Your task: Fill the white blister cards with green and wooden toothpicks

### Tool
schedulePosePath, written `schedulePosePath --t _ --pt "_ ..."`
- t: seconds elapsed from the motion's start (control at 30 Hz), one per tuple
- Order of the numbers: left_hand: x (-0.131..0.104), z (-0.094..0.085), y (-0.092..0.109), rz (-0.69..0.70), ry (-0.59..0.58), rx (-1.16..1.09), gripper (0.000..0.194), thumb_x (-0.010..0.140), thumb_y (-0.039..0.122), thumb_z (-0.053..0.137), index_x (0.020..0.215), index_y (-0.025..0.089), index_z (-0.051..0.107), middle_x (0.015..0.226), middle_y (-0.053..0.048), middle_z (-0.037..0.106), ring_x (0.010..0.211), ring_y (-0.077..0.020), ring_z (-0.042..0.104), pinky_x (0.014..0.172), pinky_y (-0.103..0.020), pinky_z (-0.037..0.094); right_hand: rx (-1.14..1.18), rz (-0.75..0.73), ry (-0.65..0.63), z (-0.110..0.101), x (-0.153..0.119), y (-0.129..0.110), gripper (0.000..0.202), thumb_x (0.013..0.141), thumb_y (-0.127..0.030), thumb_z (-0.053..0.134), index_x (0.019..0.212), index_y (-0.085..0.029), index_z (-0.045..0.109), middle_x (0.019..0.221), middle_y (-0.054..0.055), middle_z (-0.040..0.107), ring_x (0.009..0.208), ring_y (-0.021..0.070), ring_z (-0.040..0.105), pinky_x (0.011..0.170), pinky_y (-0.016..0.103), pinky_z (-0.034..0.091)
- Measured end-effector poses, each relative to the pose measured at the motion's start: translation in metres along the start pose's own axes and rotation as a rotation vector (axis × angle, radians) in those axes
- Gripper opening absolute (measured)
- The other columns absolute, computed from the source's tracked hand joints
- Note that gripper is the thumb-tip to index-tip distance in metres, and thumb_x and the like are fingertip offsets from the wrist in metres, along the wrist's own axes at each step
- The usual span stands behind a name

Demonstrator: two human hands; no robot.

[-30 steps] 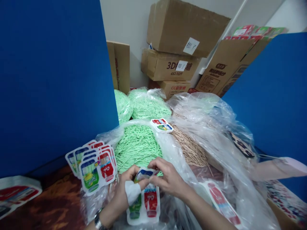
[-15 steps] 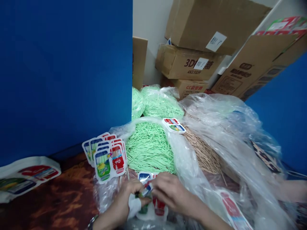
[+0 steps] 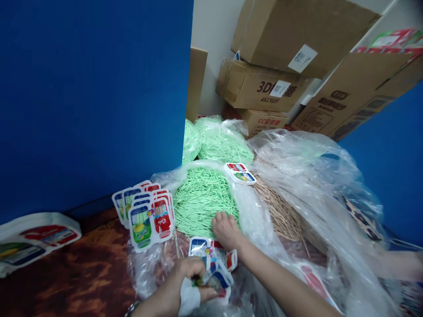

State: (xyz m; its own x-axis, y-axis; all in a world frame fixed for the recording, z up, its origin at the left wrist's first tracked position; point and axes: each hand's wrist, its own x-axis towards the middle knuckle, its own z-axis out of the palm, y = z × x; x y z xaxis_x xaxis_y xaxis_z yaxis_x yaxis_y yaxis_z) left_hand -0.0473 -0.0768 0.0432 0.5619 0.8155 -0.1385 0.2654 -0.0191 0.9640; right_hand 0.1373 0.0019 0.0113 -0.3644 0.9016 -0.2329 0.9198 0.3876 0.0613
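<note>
Thin green sticks [image 3: 201, 198] lie heaped in an opened clear plastic bag, low in the middle. My right hand [image 3: 228, 231] rests at the heap's lower right edge, fingertips on the sticks, fingers curled; what they hold, if anything, is hidden. Nearer to me, my left hand [image 3: 190, 281] is closed round a printed pouch [image 3: 220, 275], with something white against the palm. Between the hands and the heap lies another printed pouch [image 3: 198, 246]. Left of the heap is a fanned stack of pouches [image 3: 142, 224] with red and green jar pictures.
Brown sticks [image 3: 277, 207] lie under clear plastic [image 3: 317, 176] at right. Behind are bags of green sticks [image 3: 224, 143] and stacked cardboard boxes [image 3: 264, 86]. A blue panel [image 3: 92, 97] fills the left. More pouches [image 3: 39, 240] sit far left. Another person's arm [image 3: 401, 264] shows at right.
My right hand has left the pouch at my left hand and moved up onto the green sticks. My left hand keeps the pouch, whose top now stands more apart. The view has shifted slightly.
</note>
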Motion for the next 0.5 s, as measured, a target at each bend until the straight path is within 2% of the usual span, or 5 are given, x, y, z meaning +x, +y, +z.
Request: schedulePosePath --t 0.27,0.4,0.5 --pt "0.003 -0.001 0.007 0.0 0.021 -0.084 0.035 0.071 0.026 0.069 0.054 0.018 0.039 0.062 0.004 0.045 0.059 -0.0115 0.04 0.054 -0.022 0.03 0.124 0.014 -0.07 0.007 0.005 0.023 0.018 0.085 -0.008 0.045 0.096 -0.011 0.06 0.101 0.018 0.062 0.099 0.0282 0.057 0.084 0.041 0.043" --pt "0.003 0.002 0.003 -0.023 0.018 -0.125 0.031 0.071 0.023 0.067 0.056 0.019 0.04 0.063 0.004 0.044 0.06 -0.0116 0.039 0.056 -0.022 0.032 0.358 0.042 -0.071 0.003 0.003 0.041 0.014 0.088 -0.016 0.044 0.091 -0.012 0.057 0.093 0.018 0.065 0.09 0.0253 0.061 0.081 0.038 0.044" --pt "0.004 0.003 0.0 -0.067 0.034 -0.122 0.029 0.069 0.023 0.066 0.057 0.019 0.04 0.063 0.004 0.042 0.06 -0.0117 0.038 0.056 -0.023 0.031 0.633 0.046 -0.014 -0.004 0.0 0.054 0.015 0.092 -0.025 0.041 0.089 -0.016 0.052 0.078 0.009 0.065 0.075 0.0208 0.061 0.077 0.036 0.045"
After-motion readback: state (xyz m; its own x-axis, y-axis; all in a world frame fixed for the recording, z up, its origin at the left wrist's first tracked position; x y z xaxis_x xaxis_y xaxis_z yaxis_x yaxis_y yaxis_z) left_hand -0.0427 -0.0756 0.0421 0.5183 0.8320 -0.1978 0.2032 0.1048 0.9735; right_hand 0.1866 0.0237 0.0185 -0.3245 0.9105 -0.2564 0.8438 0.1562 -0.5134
